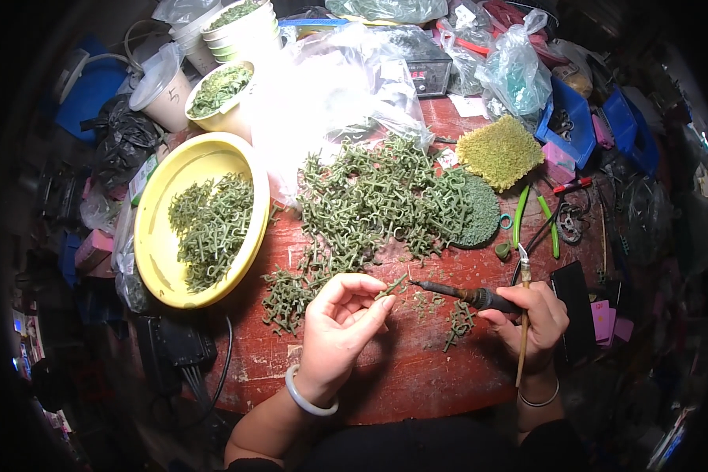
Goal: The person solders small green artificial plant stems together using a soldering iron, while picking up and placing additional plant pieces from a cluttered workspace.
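Observation:
My left hand [340,318] is closed, pinching a small green stick-like piece [396,285] between thumb and fingertips. In my right hand [539,318] is a black soldering-iron-like tool [480,299], its dark tip pointing left, close beside the green piece; I cannot tell whether they touch. The same hand also holds a slim wooden-handled tool [521,354] with a pale, blade-like tip upward. Beyond my hands lies a large heap of small bent green pieces [370,200]. A few more loose green pieces [458,321] lie just below the black tool.
At left, a tilted yellow basin [156,271] holds more green pieces. Behind the heap are a bright plastic bag [322,94], white tubs [165,98] and a black box with a display [421,67]. Yellow-green [502,151] and green studded pads [480,212], plus blue trays [568,118], stand right.

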Motion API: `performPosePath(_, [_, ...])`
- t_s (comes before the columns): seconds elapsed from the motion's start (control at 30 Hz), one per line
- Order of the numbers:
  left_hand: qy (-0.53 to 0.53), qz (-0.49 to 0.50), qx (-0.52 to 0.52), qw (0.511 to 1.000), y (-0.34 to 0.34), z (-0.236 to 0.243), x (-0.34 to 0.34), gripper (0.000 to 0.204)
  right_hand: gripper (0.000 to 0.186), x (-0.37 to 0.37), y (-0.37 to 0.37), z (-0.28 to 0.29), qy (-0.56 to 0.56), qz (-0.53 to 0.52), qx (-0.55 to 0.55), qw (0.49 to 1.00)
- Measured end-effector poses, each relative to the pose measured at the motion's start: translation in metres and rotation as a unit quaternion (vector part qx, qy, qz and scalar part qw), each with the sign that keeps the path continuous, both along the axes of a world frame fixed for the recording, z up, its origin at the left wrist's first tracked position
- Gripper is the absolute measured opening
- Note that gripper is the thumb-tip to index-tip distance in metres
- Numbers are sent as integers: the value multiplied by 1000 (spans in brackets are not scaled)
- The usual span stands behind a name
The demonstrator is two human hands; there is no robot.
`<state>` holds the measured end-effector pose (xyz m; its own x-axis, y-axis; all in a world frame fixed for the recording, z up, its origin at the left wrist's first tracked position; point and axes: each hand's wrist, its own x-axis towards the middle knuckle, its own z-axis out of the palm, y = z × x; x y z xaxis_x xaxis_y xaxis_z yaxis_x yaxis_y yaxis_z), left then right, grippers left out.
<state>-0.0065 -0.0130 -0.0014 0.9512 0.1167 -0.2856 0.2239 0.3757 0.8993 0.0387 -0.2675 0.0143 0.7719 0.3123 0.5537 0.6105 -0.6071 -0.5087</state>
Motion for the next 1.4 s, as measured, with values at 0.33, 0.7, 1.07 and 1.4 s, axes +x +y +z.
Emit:
performPosePath(0.33, [-17, -24, -8, 1000, 0, -2, 0, 22, 30, 10, -12, 1, -67, -113, 7, 991])
performPosePath(0.7, [-42, -7, -2, 999, -2, -3, -2, 21, 37, 20, -67, -25, 68, -308, 145, 938])
performPosePath(1.07, [-57, -26, -2, 998, 2, -1, -1, 21, 22, 18, -54, -18, 7, -378, -77, 922])
performPosePath(1.4, [-94, -53, 64, 992, 1, -2, -5, 20, 22, -2, 36, 31, 39, 1, -27, 999])
